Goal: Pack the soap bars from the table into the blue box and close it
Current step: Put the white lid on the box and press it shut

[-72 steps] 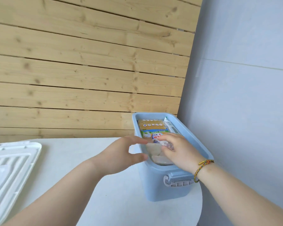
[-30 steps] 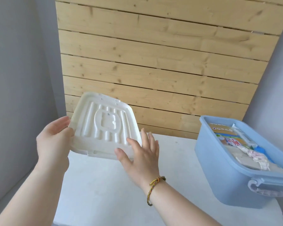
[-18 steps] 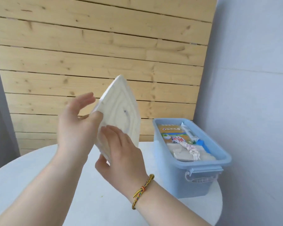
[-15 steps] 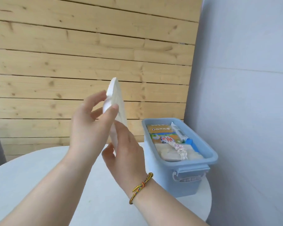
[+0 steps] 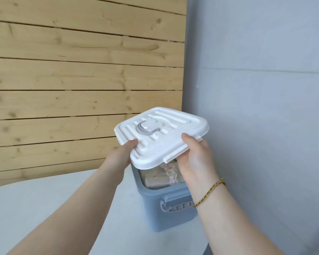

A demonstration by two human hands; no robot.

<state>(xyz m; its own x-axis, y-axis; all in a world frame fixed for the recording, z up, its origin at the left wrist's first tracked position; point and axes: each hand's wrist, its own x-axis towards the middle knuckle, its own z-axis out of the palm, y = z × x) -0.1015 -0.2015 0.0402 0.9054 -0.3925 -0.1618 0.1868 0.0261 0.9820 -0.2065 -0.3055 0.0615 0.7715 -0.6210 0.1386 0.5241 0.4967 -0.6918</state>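
Nearest the camera, two bare forearms reach forward over the pale bench point(image 5: 44, 208), the right wrist wearing a thin braided bracelet point(image 5: 209, 192). Beyond them sits the blue box point(image 5: 166, 216) at the bench's right edge, a latch handle on its near end wall. Inside, wrapped tan soap bars point(image 5: 158, 181) show under the raised lid, one tied with what looks like pale ribbon. The left hand point(image 5: 121, 155) pinches the lid's left edge, thumb on top; the right hand point(image 5: 195, 157) clasps its near right edge, thumb on top. The white ribbed lid point(image 5: 162, 137), with a grey handle recessed in its centre, hangs tilted above the box, hiding the far half. Behind stand a wooden plank wall point(image 5: 72, 80) and a grey wall point(image 5: 256, 89).
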